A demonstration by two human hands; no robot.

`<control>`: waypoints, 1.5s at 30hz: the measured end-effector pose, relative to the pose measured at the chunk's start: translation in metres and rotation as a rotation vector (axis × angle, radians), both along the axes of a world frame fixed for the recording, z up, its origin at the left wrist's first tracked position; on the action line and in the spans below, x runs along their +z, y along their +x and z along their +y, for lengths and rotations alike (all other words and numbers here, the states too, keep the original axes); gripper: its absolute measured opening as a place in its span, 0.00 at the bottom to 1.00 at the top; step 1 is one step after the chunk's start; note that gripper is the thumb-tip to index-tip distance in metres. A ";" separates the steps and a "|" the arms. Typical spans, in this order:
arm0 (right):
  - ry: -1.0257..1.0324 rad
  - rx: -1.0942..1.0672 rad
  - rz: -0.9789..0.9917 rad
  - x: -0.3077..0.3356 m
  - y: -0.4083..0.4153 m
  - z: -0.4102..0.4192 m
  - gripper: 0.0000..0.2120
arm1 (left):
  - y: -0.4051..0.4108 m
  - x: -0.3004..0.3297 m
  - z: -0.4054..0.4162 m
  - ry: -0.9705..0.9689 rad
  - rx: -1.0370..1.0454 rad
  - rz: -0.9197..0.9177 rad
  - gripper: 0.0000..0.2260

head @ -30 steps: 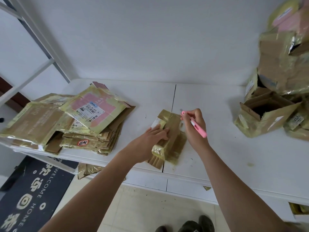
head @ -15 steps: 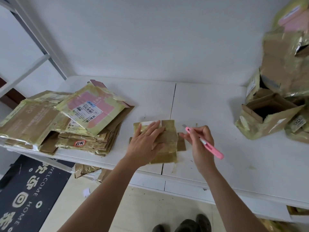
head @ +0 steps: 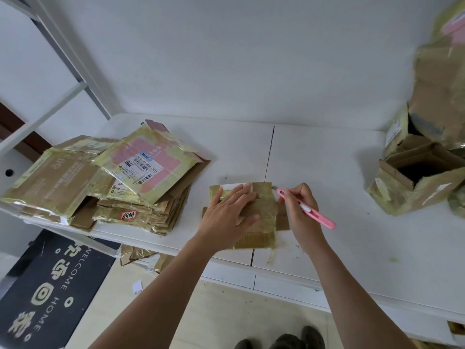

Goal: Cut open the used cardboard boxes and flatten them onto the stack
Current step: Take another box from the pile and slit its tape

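We press the small taped box (head: 254,217) flat at the near edge of the white table (head: 352,222), so the step in hand seems to be flattening. To do it well, we should keep the palm weight over the middle fold and hold the blade away from the pressing fingers. Our left hand (head: 226,217) lies on the box with fingers straight and spread — holding nothing. At 3 o'clock of the box, our right hand (head: 298,212) grips the pink utility knife (head: 308,210), fingers curled round it, its tip near the box's far right corner. Farther, at 9 o'clock, waits the stack of flattened boxes (head: 105,187); at 2 o'clock, the uncut open boxes (head: 417,182).
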State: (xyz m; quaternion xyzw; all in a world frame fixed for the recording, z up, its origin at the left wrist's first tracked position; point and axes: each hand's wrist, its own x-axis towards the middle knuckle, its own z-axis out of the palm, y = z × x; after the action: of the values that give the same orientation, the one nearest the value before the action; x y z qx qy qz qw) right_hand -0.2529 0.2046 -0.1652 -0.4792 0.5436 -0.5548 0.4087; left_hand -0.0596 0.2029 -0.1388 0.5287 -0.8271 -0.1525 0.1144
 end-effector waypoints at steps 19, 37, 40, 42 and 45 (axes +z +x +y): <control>-0.001 0.172 0.142 0.012 -0.033 0.040 0.09 | 0.001 0.006 0.000 0.007 -0.035 -0.089 0.25; 0.008 0.376 0.596 0.035 -0.008 -0.013 0.16 | 0.024 0.020 0.013 0.265 0.065 0.166 0.28; 0.049 0.491 0.592 0.040 0.025 -0.015 0.16 | 0.025 0.021 0.013 0.223 0.222 0.191 0.29; 0.053 0.410 0.600 0.035 0.035 -0.007 0.15 | 0.030 0.021 0.017 0.213 0.420 0.172 0.36; -0.007 0.310 0.670 0.026 0.046 0.010 0.16 | 0.034 0.023 0.024 0.415 0.664 0.391 0.42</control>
State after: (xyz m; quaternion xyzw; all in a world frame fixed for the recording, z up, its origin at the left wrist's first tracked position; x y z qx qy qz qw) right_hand -0.2071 0.2142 -0.1390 -0.7124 0.5661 -0.3006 0.2858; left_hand -0.0259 0.2270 -0.1157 0.7388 -0.5270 -0.3678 0.2032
